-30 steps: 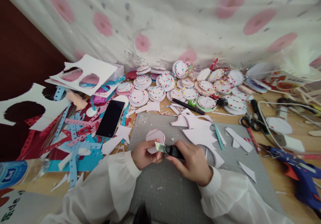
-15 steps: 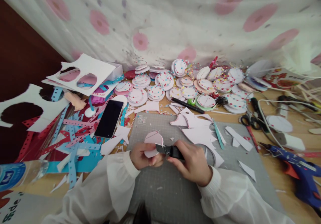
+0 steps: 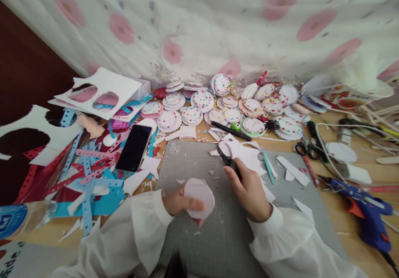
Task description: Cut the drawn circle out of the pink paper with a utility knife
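My left hand grips a round pale pink disc, cut from what looks like foam board, with the thumb across its face. Its edge on the far side looks slightly faceted. In my right hand is a black utility knife, its blade pointing up and to the left, apart from the disc. Both hands are over a grey cutting mat. White board offcuts lie just beyond the knife, and small shavings are scattered on the mat.
Decorated layered discs crowd the back. A phone, ribbon strips and cut-out boards cover the left side. To the right are a blue glue gun, scissors and a cable. A bottle lies at left.
The knife has left the disc's edge and moved up and away. The disc has been turned and lowered a little, its face now towards me.
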A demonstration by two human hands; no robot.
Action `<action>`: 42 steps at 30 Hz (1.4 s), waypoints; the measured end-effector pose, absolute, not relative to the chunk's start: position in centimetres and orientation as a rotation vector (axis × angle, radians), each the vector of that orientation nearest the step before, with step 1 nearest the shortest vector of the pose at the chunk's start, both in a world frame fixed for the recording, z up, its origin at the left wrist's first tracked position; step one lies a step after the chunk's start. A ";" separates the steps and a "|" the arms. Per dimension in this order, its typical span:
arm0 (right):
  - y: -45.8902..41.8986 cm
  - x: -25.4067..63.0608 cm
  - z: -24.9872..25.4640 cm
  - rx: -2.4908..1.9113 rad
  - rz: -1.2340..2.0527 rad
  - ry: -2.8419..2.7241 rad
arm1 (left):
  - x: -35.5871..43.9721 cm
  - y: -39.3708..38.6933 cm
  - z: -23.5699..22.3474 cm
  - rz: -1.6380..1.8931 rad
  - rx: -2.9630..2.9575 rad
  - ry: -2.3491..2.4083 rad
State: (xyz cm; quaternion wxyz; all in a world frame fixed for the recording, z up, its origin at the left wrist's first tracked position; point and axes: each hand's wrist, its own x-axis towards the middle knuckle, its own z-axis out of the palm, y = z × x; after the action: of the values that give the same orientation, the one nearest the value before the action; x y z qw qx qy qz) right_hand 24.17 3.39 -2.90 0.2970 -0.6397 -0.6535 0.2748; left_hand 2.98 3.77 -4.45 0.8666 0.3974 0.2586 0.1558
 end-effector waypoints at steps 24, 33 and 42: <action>1.3 21.1 -2.3 -1.221 1.743 -1.244 | 4.8 4.6 -4.4 0.945 0.685 0.962; 1.6 21.1 -2.4 -1.331 1.700 -1.047 | 4.0 4.2 -5.0 0.748 0.914 1.037; 1.3 21.0 -3.5 -1.374 1.568 -1.141 | 4.3 4.2 -4.3 0.758 1.031 1.121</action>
State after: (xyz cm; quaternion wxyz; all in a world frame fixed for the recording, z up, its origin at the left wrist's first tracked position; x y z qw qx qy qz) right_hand 21.04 1.31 -3.48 0.3730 -0.5363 -0.4455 0.6122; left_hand 4.31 4.24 -4.34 0.6597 0.4554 0.4951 0.3350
